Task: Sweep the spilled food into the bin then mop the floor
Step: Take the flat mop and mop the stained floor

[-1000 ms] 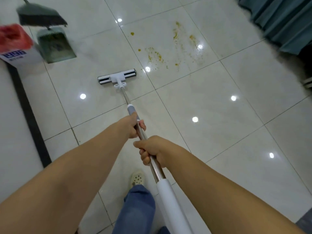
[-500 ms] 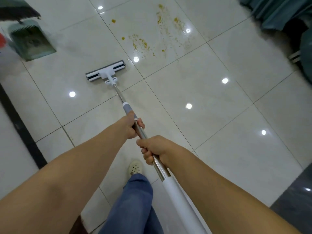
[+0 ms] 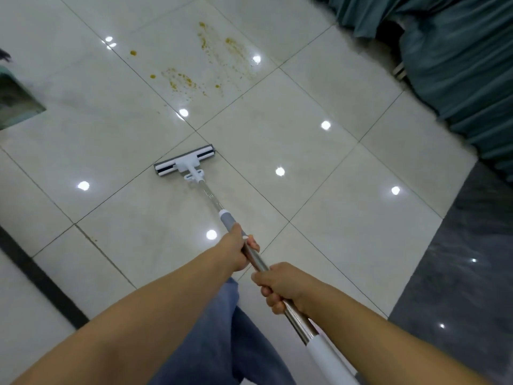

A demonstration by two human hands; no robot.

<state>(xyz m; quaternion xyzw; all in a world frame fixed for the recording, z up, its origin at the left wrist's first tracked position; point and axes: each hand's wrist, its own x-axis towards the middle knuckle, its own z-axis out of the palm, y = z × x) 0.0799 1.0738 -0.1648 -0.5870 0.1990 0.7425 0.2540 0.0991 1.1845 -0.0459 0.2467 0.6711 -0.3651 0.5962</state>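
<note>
Swung rightward since a second ago, the view leaves the dustpan (image 3: 16, 104) at the far-left edge. On the glossy tiled floor (image 3: 277, 120), the flat mop (image 3: 184, 161) rests well short of the yellow food smears (image 3: 183, 80) farther off. Left hand (image 3: 238, 251), then right hand (image 3: 277, 286), each wrap its steel handle. Mopping seems underway; next, push the mop forward over the smears.
</note>
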